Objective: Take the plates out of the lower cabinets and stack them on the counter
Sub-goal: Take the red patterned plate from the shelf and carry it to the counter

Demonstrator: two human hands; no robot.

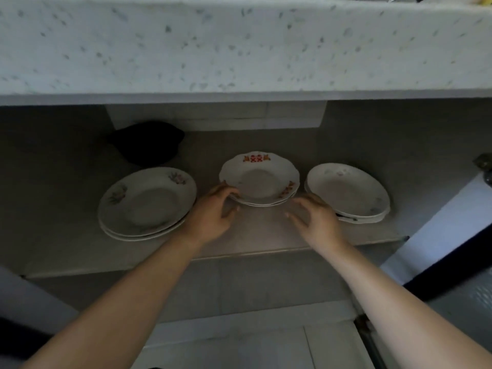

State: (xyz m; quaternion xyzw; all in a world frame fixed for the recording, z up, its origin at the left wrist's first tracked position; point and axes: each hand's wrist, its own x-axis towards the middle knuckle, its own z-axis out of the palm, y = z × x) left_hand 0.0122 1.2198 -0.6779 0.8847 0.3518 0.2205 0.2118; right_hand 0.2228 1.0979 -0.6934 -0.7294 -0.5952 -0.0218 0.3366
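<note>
Head view looks down into an open lower cabinet under a speckled white desk (239, 49). Cabinet shelf (66, 209) is dim and grey-beige. Three stacks of plates sit on it in a row, none touching another. Left stack (146, 203): wide white plates with faint flower prints on the rim, at least three rims visible at the near edge. Middle stack (259, 179): smaller scalloped plates with red-orange marks on the far rim and on the near right rim (count unclear, two or three edges show). Right stack (348, 191): plain white plates with a very faint print, a few rims visible at the near right edge. Left hand (213, 211) is at the near left edge of the middle stack, fingers curled around the rim and touching it; whether it has a firm hold I cannot tell. Right hand (316, 217) is spread, fingers apart, hanging just beside the near right edge of the middle stack and in front of the left edge of the right stack; contact with either is not clear because of blur. A dark rounded object (146, 145) lies at the back of the shelf, behind the left stack; its kind cannot be made out. All plates are on the shelf, none on the desk.
</note>
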